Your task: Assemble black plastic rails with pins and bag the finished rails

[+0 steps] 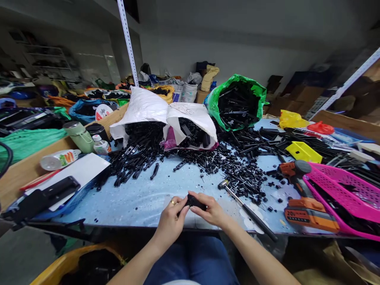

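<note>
Head view: left hand (173,217) and right hand (210,209) pinch a small black part (196,201), likely light, stiff plastic; grip its ends.

Blue trousers (190,259), a white garment (181,282), one ring (172,202) (gold-coloured, left hand (173,215)).

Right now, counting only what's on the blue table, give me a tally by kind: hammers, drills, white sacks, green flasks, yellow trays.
Hammer: 1
Drill: 1
White sacks: 2
Green flask: 1
Yellow tray: 1
Total: 6
</note>
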Action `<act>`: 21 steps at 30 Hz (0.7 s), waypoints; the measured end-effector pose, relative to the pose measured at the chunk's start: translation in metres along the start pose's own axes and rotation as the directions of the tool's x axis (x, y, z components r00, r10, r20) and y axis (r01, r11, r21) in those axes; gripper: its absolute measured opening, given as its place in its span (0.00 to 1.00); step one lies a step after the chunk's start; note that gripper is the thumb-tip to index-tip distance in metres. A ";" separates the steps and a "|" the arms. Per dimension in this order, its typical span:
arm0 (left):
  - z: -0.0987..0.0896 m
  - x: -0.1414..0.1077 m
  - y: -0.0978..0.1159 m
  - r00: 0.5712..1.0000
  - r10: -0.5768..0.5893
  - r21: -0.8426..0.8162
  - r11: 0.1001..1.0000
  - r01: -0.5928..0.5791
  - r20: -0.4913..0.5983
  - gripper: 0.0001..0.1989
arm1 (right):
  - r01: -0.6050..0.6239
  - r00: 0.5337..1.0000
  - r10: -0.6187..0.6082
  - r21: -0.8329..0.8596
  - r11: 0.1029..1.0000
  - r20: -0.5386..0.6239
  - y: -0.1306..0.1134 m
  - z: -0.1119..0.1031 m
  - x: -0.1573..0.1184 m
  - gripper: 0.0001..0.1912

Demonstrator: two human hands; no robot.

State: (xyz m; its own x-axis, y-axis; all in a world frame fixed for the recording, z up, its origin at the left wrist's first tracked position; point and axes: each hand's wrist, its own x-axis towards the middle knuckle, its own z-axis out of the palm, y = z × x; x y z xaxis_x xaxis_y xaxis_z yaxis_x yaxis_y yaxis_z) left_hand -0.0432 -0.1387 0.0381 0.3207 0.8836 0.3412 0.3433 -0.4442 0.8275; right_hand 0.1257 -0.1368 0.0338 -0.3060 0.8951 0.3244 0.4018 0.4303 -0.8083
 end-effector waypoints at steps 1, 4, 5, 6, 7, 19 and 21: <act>0.004 0.001 0.001 0.998 0.008 -0.011 1.000 -0.009 -0.066 0.15 | -0.008 0.999 0.010 0.032 0.999 -0.045 -0.003 0.004 0.001 0.23; 0.016 0.003 0.004 0.948 0.028 -0.057 0.997 -0.049 -0.318 0.16 | -0.042 0.973 0.082 0.183 0.982 -0.217 -0.011 0.024 0.002 0.23; 0.018 0.004 0.004 0.932 0.045 -0.066 0.995 -0.073 -0.360 0.16 | -0.042 0.961 0.098 0.215 0.976 -0.258 -0.013 0.031 0.001 0.23; 0.019 0.005 0.004 0.928 0.069 -0.070 0.992 -0.101 -0.367 0.16 | -0.037 0.954 0.103 0.231 0.972 -0.282 -0.014 0.037 0.000 0.24; 0.020 0.005 0.003 0.934 0.093 -0.070 0.990 -0.125 -0.345 0.16 | -0.038 0.950 0.107 0.234 0.972 -0.292 -0.014 0.041 -0.002 0.24; 0.028 -0.008 -0.039 0.997 0.028 0.456 0.888 -0.055 0.066 0.27 | -0.438 0.899 0.319 -0.580 0.687 -0.301 0.073 -0.086 0.071 0.20; 0.021 0.002 -0.038 0.919 0.116 0.471 0.830 -0.297 0.377 0.28 | -0.552 0.832 0.348 -0.577 0.602 -0.432 0.099 -0.126 0.100 0.21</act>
State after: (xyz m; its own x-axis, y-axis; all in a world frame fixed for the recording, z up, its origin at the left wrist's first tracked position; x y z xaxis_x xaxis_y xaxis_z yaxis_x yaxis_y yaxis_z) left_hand -0.0371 -0.1230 -0.0015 0.6669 0.7049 0.2414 0.6055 -0.7015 0.3758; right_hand 0.2440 0.0096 0.0485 0.2584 0.9448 0.2013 0.9089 -0.1672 -0.3820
